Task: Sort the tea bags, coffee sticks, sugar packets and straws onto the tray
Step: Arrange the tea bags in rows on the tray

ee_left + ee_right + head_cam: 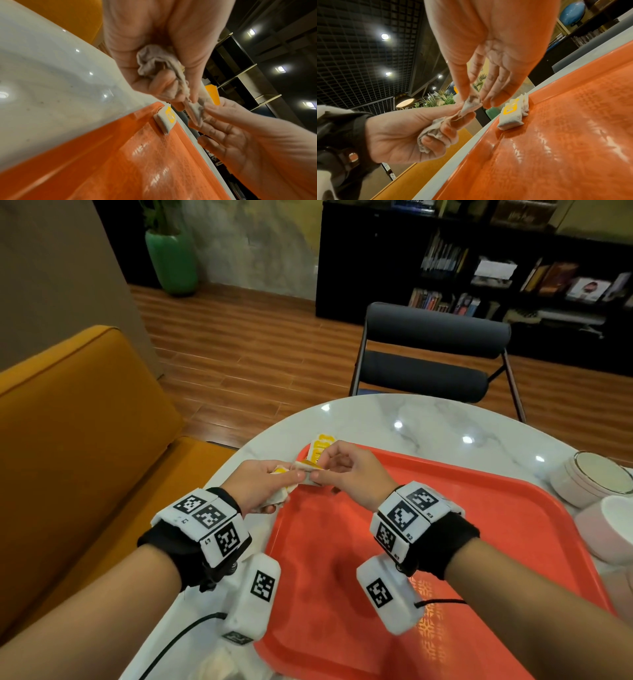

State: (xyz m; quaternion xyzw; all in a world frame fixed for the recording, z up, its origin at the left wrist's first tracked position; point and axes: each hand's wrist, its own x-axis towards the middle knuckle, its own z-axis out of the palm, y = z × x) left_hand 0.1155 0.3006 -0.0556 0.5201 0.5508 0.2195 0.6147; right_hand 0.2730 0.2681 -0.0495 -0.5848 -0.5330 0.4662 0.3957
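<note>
Currently both hands meet above the far-left corner of the orange plastic tray [479,542] on the white marble worktop [428,419]. Left hand [262,484] is clenched round a bunch of white paper tea bags [154,63], palm inward. Right hand [346,474] pinches one tea bag [471,104] from that bunch, thumb against forefinger, other fingers loosely extended. Two yellow-tagged tea bags [511,115] lie in the tray's corner.
</note>
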